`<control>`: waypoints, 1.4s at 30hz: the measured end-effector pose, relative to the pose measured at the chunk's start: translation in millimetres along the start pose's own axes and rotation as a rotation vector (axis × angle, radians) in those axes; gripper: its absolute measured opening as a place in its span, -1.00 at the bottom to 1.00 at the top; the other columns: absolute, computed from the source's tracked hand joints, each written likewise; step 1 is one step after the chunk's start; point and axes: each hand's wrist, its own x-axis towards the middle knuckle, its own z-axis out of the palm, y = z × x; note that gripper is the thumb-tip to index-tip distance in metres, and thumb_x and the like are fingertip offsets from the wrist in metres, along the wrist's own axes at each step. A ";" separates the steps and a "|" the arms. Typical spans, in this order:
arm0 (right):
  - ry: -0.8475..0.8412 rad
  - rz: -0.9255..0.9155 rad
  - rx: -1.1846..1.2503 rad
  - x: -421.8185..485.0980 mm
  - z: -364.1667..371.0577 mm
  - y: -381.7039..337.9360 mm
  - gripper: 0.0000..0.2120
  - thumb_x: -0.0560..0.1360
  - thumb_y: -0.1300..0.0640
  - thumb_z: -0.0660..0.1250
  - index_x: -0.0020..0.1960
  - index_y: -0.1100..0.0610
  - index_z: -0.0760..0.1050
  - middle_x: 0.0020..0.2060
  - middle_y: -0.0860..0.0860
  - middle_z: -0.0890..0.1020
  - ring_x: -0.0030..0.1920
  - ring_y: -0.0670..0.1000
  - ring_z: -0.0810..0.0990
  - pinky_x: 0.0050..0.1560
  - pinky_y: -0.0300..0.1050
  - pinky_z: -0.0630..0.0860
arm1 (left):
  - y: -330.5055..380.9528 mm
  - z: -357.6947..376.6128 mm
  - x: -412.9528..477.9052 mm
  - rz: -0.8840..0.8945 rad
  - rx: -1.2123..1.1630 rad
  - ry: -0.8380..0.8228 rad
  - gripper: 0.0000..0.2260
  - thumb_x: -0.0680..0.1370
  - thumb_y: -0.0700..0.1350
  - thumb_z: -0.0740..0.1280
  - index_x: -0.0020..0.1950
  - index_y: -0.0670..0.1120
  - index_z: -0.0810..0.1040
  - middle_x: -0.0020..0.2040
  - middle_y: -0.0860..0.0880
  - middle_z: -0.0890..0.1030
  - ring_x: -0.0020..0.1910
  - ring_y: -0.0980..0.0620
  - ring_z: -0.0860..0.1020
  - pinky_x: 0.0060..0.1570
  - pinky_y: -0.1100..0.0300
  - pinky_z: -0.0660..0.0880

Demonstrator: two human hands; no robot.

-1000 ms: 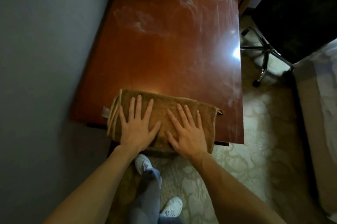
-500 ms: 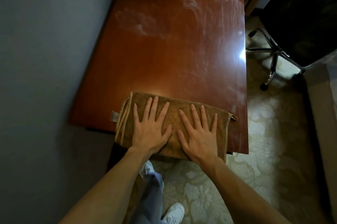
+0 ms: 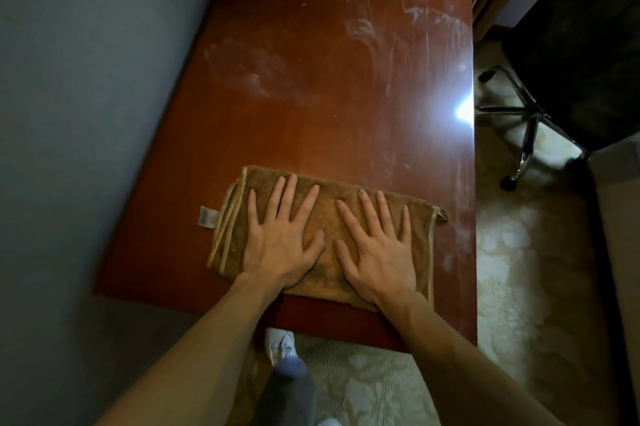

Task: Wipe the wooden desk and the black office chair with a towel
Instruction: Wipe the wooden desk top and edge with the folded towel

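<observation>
A grey wall (image 3: 86,114) runs along the left side of the wooden desk (image 3: 329,120), whose glossy reddish top carries whitish smears (image 3: 249,69) across its far half. On the near end of the desk lies the folded brown towel (image 3: 327,217), a small white label (image 3: 207,216) sticking out from its stacked edges toward the desk's left side, and its near hem lying just short of the desk's near edge. The left hand (image 3: 277,245) rests flat on the towel's left half, fingers straight and spread, palm down, gripping nothing. Just beside it the right hand (image 3: 377,252) lies flat on the towel's right half in the same way, fingers splayed and pointing toward the far end of the desk; the two thumbs are close but apart. Below the desk's near edge a white shoe (image 3: 280,344) and a grey-blue trouser leg (image 3: 287,387) show between the forearms. A bright glare (image 3: 464,110) sits on the desk's right edge. Off the right side of the desk is pale patterned carpet (image 3: 502,252), and on it, apart from the desk, stands the black office chair (image 3: 581,62) on its chrome wheeled base (image 3: 526,127)
</observation>
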 end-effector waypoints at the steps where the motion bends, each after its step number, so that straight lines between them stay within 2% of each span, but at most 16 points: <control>1: 0.004 -0.009 0.001 6.7 -0.2 2.0 -0.37 0.66 -0.30 0.03 0.69 -0.21 0.00 0.69 0.00 0.05 0.69 0.08 -0.14 0.60 0.39 -0.11 | -1.2 1.1 6.4 -0.006 -0.003 0.019 -0.33 0.61 0.31 0.00 0.70 0.15 -0.04 0.71 -0.08 -0.05 0.69 -0.08 -0.08 0.56 -0.37 -0.11; 16: 0.051 0.009 0.010 112.7 -8.2 29.9 -0.39 0.66 -0.30 0.00 0.68 -0.19 0.08 0.68 0.00 0.09 0.69 0.07 -0.11 0.61 0.37 -0.07 | -14.9 -11.2 121.1 -0.009 -0.015 0.016 -0.32 0.60 0.30 0.00 0.70 0.17 -0.09 0.71 -0.06 -0.10 0.68 -0.05 -0.14 0.56 -0.35 -0.10; 27: 0.043 0.019 0.005 163.3 -13.4 44.7 -0.37 0.65 -0.32 0.00 0.68 -0.23 0.02 0.69 -0.02 0.08 0.69 0.04 -0.13 0.61 0.36 -0.08 | -20.2 -13.9 171.0 -0.002 -0.022 0.039 -0.31 0.59 0.29 0.02 0.70 0.17 -0.08 0.71 -0.07 -0.08 0.68 -0.05 -0.14 0.56 -0.36 -0.13; 36: 0.038 0.018 -0.010 164.5 -15.1 44.2 -0.38 0.66 -0.33 -0.03 0.68 -0.23 -0.02 0.69 -0.02 0.05 0.69 0.04 -0.15 0.63 0.34 -0.12 | -17.6 -10.2 170.9 -0.004 -0.009 0.062 -0.33 0.61 0.29 -0.04 0.70 0.14 -0.07 0.71 -0.10 -0.07 0.69 -0.08 -0.11 0.56 -0.35 -0.12; 42: 0.023 -0.007 -0.045 140.3 -13.1 34.5 -0.37 0.66 -0.32 -0.06 0.69 -0.19 0.00 0.69 0.02 0.04 0.69 0.10 -0.13 0.62 0.34 -0.10 | -7.2 -4.4 130.7 -0.068 -0.017 0.058 -0.33 0.63 0.31 -0.10 0.70 0.12 -0.12 0.71 -0.12 -0.11 0.68 -0.09 -0.16 0.57 -0.33 -0.17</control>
